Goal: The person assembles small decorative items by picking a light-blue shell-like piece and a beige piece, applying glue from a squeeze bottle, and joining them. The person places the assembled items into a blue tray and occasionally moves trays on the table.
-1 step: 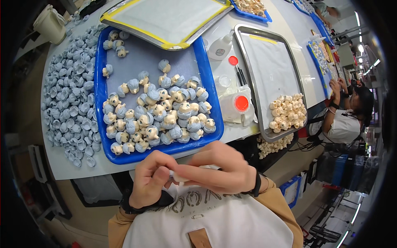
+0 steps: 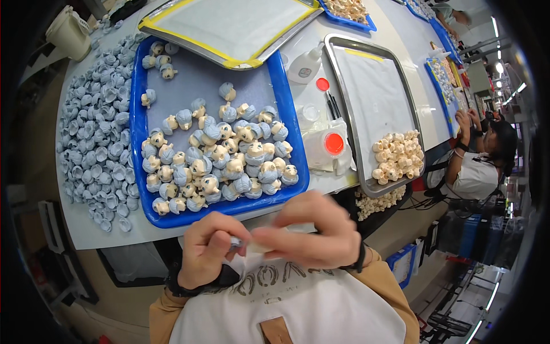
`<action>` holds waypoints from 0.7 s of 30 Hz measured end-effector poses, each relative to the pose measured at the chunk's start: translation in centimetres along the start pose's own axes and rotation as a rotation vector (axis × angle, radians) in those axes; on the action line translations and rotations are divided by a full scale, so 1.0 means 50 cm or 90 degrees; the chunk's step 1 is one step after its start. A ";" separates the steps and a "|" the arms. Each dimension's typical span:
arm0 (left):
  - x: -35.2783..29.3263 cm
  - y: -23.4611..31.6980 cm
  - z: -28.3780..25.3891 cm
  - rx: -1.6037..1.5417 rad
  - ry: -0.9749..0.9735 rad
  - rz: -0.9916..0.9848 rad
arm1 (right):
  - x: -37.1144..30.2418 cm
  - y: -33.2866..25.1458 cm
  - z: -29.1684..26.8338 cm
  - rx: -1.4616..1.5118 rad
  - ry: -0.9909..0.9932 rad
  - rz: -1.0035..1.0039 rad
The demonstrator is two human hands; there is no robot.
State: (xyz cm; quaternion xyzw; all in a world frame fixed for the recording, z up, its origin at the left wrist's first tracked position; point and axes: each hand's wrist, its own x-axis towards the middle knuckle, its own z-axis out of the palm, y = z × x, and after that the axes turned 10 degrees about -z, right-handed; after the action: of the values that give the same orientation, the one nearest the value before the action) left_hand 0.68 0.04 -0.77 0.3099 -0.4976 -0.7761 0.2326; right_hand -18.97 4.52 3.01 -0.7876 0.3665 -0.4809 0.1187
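Note:
In front of my chest, my left hand (image 2: 204,252) is closed, pinching a small light blue piece (image 2: 235,243) between thumb and fingers; most of it is hidden. Just right of it, my right hand (image 2: 318,232) is smeared by motion, its fingers bent together. Something pale shows at its fingertips, too blurred to name. Beyond both hands lies a blue tray (image 2: 229,213) holding many cream doll heads (image 2: 209,184) with light blue hair and painted eyes. A heap of loose light blue hair shells (image 2: 97,149) covers the table left of the tray.
At right, a metal tray (image 2: 338,74) holds cream hollow head parts (image 2: 398,155), with more in a dark container (image 2: 378,203) below. A paper-lined tray (image 2: 229,34) overlaps the blue one. Bottles (image 2: 306,64), a red-topped jar (image 2: 332,143) and pens stand between. A co-worker (image 2: 478,172) sits at right.
My right hand has drawn slightly away to the right from my left, opening a small gap between the fingertips. The left hand stays nearly where it was, the light blue piece showing more.

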 end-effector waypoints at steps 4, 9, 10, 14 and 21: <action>0.004 -0.012 -0.016 0.045 0.025 0.074 | -0.004 -0.003 -0.093 -0.266 0.112 0.216; 0.001 0.006 -0.009 -0.043 -0.025 -0.050 | -0.008 0.034 -0.143 -0.347 0.009 0.288; -0.001 0.010 -0.007 -0.024 -0.026 -0.071 | -0.008 0.040 -0.141 -0.344 -0.005 0.293; -0.005 0.009 -0.007 -0.028 -0.025 -0.075 | -0.008 0.056 -0.135 -0.338 -0.059 0.288; -0.009 -0.002 -0.012 -0.048 -0.003 -0.016 | -0.006 0.064 -0.132 -0.316 -0.072 0.305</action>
State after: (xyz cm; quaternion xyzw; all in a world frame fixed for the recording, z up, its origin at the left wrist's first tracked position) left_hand 1.44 0.00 -0.96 0.3054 -0.4644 -0.7978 0.2335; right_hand -26.12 3.55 4.46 -0.7094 0.6396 -0.2913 0.0535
